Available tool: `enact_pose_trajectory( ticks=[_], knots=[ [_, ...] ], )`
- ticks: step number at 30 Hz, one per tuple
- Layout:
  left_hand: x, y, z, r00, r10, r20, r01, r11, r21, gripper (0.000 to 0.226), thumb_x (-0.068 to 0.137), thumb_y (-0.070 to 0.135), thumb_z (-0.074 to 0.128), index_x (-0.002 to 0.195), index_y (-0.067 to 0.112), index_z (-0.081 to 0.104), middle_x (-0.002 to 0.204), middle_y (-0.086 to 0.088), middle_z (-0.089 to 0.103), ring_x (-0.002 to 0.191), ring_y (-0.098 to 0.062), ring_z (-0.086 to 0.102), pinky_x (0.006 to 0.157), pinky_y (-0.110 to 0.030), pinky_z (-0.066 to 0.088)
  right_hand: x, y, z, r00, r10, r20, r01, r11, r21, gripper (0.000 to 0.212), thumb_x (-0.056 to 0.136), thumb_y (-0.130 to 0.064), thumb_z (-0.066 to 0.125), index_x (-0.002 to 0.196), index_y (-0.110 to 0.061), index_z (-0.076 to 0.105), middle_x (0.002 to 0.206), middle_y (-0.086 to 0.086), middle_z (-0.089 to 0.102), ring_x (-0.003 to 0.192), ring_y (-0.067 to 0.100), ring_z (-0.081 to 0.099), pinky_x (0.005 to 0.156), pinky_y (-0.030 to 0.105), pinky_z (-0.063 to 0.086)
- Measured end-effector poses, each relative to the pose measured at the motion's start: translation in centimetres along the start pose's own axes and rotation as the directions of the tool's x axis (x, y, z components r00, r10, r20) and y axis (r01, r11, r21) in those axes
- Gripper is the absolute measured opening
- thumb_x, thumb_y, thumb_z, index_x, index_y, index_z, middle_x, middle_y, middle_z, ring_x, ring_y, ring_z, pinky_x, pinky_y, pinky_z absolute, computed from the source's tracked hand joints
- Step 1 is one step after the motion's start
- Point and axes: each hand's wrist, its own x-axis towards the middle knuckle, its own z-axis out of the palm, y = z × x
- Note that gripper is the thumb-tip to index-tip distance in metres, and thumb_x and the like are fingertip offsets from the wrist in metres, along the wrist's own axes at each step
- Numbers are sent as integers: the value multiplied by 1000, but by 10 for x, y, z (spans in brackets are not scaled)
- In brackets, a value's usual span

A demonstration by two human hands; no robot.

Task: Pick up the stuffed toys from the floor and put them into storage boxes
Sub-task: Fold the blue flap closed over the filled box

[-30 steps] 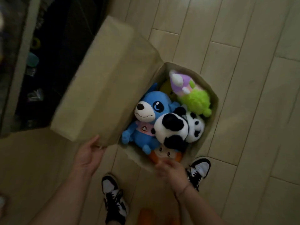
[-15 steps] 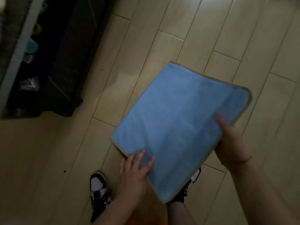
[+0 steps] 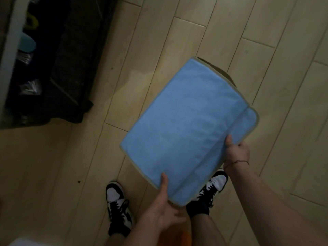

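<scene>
Closing the box (image 3: 220,71) lid (image 3: 186,130) on the floor (image 3: 159,41).
Left hand (image 3: 165,210) and right hand (image 3: 237,153) each pinch the front flap; toys hidden beneath; next, likely press it flat.

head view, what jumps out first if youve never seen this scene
The big blue lid fills the middle, lying over the storage box, of which only the far edge shows. The left hand holds its near corner and the right hand holds its right edge. Below it stand two black-and-white sneakers on the pale wood floor, with a dark cabinet at upper left.
</scene>
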Motion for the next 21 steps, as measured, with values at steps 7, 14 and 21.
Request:
enact_pose_trajectory(
  ticks=[7,14,21],
  knots=[
    [40,-11,12,983,179,-28,-181,979,-94,61,68,41,73,118,11,58,113,-15,66,102,-31,62,95,-51,49,21,19,13,988,134,78,-148,965,215,43,94,-43,55,121,-10,58,119,-2,63,99,17,61,81,29,49],
    [40,9,5,992,-7,-122,51,931,361,57,74,47,74,113,13,50,120,-17,62,97,-27,66,80,-43,54,43,6,45,937,346,-49,-292,852,435,63,81,-75,41,104,-21,64,108,-7,69,100,23,66,81,34,55],
    [64,4,6,943,269,-195,-254,962,102,56,69,31,81,113,15,51,110,-8,62,102,-27,63,67,-34,58,1,-11,35,939,-131,-319,103,989,-105,51,100,-41,39,136,-5,43,139,17,47,124,30,49,96,28,37]
  ],
)
